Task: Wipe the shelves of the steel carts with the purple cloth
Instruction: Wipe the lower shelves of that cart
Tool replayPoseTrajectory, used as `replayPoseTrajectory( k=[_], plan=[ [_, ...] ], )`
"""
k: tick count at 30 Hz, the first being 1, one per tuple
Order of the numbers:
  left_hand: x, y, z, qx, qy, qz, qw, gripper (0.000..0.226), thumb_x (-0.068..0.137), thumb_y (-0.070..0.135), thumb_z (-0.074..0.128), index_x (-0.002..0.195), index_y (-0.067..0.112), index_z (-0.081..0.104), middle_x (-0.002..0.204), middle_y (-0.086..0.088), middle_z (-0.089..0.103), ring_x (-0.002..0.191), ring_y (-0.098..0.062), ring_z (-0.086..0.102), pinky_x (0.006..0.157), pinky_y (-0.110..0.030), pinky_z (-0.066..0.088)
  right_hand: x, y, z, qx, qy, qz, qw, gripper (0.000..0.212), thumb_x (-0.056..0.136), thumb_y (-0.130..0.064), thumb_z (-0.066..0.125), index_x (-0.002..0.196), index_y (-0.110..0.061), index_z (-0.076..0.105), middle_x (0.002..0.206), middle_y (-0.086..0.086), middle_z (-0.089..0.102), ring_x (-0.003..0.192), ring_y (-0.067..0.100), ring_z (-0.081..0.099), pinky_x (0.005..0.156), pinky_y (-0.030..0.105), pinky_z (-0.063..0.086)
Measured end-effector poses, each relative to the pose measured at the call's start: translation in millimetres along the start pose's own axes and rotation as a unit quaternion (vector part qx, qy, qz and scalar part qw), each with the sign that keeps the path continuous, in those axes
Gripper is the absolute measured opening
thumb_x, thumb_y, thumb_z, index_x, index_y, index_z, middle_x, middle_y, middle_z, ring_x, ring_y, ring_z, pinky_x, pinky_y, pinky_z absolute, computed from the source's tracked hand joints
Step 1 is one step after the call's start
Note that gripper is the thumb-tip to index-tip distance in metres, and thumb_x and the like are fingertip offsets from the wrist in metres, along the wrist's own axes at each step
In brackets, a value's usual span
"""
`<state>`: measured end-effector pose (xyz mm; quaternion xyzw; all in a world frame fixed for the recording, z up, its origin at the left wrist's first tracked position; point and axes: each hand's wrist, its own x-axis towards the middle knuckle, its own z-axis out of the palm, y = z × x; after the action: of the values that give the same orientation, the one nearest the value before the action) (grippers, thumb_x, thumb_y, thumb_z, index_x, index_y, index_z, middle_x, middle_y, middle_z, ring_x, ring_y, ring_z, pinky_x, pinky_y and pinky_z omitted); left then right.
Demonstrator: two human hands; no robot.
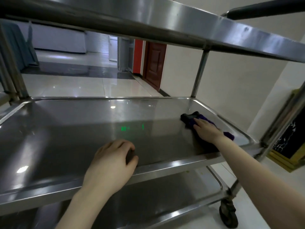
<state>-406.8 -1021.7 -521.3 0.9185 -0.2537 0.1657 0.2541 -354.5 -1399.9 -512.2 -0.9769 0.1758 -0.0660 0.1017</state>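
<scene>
Nearest the camera, the lowest shelf (165,200) of a three-tier brushed steel cart shows under the forearms, with one dark caster wheel (228,214) at its right corner. Above it, the left hand (109,167) rests on the front rim of the middle steel shelf (66,138), fingers curled loosely over the edge and holding nothing. This shelf is a shallow tray with a raised lip and rounded corners, its dull grey surface reflecting ceiling lights and a small green glow.

Farther in and toward the shelf's right side, the right hand (207,129) lies flat with fingers spread, pressing down on the crumpled purple cloth (194,119). The cloth is a single deep violet rag, darker and bunched at its far end, with a brighter purple corner sticking out beside the wrist near the right lip. The two hands are well apart.

Overhead, the top steel shelf (181,30) crosses the view, a dark padded push handle (264,9) at its right end. In all, three shelves show. Beyond lie a glossy pale tiled floor (74,86) and one dark red wooden door (154,63).
</scene>
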Motion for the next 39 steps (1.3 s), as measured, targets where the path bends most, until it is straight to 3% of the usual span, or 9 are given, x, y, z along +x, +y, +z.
replayPoseTrajectory(
  k=[6, 9, 13, 17, 19, 25, 30, 35, 39],
  plan=[
    [-1.1, -3.5, -6.0, -0.021, 0.144, -0.014, 0.989, 0.015, 0.079, 0.007, 0.067, 0.094, 0.008, 0.070, 0.102, -0.007, 0.064, 0.100, -0.030, 0.056, 0.087, -0.039, 0.045, -81.6, -158.1, 29.0, 0.005, -0.061, -0.244, 0.968, 0.049, 0.100, -0.054, 0.023, 0.148, -0.048, 0.018, 0.157, -0.023, 0.015, 0.146, 0.006, 0.011, 0.113, 0.041, 0.011],
    [-3.8, -13.8, -15.2, -0.048, 0.172, -0.040, 0.983, 0.013, 0.081, 0.007, 0.065, 0.094, 0.008, 0.070, 0.097, -0.007, 0.064, 0.096, -0.029, 0.054, 0.083, -0.034, 0.041, -108.2, -164.3, 24.6, 0.026, -0.089, -0.308, 0.947, 0.049, 0.100, -0.053, 0.025, 0.148, -0.049, 0.019, 0.157, -0.025, 0.015, 0.145, 0.001, 0.010, 0.111, 0.032, 0.009],
    [-10.4, -42.4, -33.5, 0.008, 0.088, -0.037, 0.995, 0.017, 0.081, 0.020, 0.063, 0.094, 0.011, 0.070, 0.101, -0.008, 0.063, 0.103, -0.034, 0.055, 0.089, -0.043, 0.043, -93.3, -90.3, -4.1, 0.058, -0.080, -0.195, 0.976, 0.047, 0.103, -0.040, 0.034, 0.150, -0.035, 0.029, 0.158, -0.013, 0.023, 0.145, 0.008, 0.018, 0.116, 0.024, 0.010],
    [-13.2, -69.4, -55.5, 0.007, 0.042, -0.113, 0.993, 0.025, 0.081, 0.018, 0.071, 0.106, 0.013, 0.067, 0.111, -0.009, 0.061, 0.107, -0.034, 0.054, 0.092, -0.042, 0.041, -74.9, -14.2, -20.0, -0.002, -0.022, 0.055, 0.998, 0.050, 0.104, -0.043, 0.027, 0.151, -0.029, 0.026, 0.160, -0.006, 0.020, 0.146, 0.019, 0.020, 0.118, 0.040, 0.015],
    [-13.2, -70.5, -57.6, -0.005, 0.047, -0.147, 0.988, 0.032, 0.084, 0.024, 0.068, 0.115, 0.014, 0.063, 0.119, -0.009, 0.059, 0.111, -0.032, 0.052, 0.095, -0.041, 0.040, -73.0, -25.8, -12.9, -0.041, -0.014, 0.099, 0.994, 0.051, 0.103, -0.045, 0.022, 0.152, -0.031, 0.021, 0.161, -0.008, 0.015, 0.147, 0.020, 0.017, 0.117, 0.047, 0.017],
    [-12.9, -66.9, -51.9, 0.016, 0.022, -0.123, 0.992, 0.035, 0.091, 0.020, 0.057, 0.125, 0.013, 0.057, 0.123, -0.011, 0.056, 0.116, -0.033, 0.048, 0.100, -0.043, 0.037, -122.2, -185.4, 32.7, -0.009, 0.013, -0.163, 0.987, 0.047, 0.102, -0.045, 0.028, 0.149, -0.038, 0.026, 0.159, -0.016, 0.020, 0.145, 0.012, 0.019, 0.117, 0.040, 0.017],
    [-18.3, -71.7, -59.8, -0.025, 0.041, -0.129, 0.991, 0.028, 0.092, 0.015, 0.053, 0.119, 0.013, 0.060, 0.116, -0.008, 0.059, 0.110, -0.029, 0.050, 0.095, -0.041, 0.039, -144.1, -247.5, 39.8, 0.045, -0.082, -0.316, 0.944, 0.047, 0.102, -0.048, 0.024, 0.149, -0.044, 0.019, 0.158, -0.022, 0.013, 0.146, 0.004, 0.009, 0.116, 0.039, 0.009],
    [-36.4, -94.1, -71.3, 0.012, 0.039, -0.104, 0.994, 0.023, 0.091, 0.022, 0.058, 0.112, 0.017, 0.063, 0.118, -0.005, 0.059, 0.116, -0.028, 0.048, 0.095, -0.039, 0.038, -91.0, -153.7, 10.1, 0.042, -0.081, -0.157, 0.983, 0.048, 0.104, -0.041, 0.027, 0.152, -0.035, 0.022, 0.159, -0.015, 0.018, 0.146, 0.009, 0.016, 0.115, 0.029, 0.012],
    [-70.3, -143.8, -92.2, 0.057, 0.088, -0.167, 0.980, 0.044, 0.083, 0.046, 0.042, 0.110, 0.019, 0.063, 0.110, -0.012, 0.062, 0.101, -0.037, 0.056, 0.087, -0.055, 0.047, -40.8, -70.4, -1.6, 0.003, -0.024, 0.016, 1.000, 0.049, 0.105, -0.031, 0.031, 0.151, -0.017, 0.026, 0.158, 0.006, 0.025, 0.145, 0.024, 0.024, 0.117, 0.037, 0.015]
  ],
)
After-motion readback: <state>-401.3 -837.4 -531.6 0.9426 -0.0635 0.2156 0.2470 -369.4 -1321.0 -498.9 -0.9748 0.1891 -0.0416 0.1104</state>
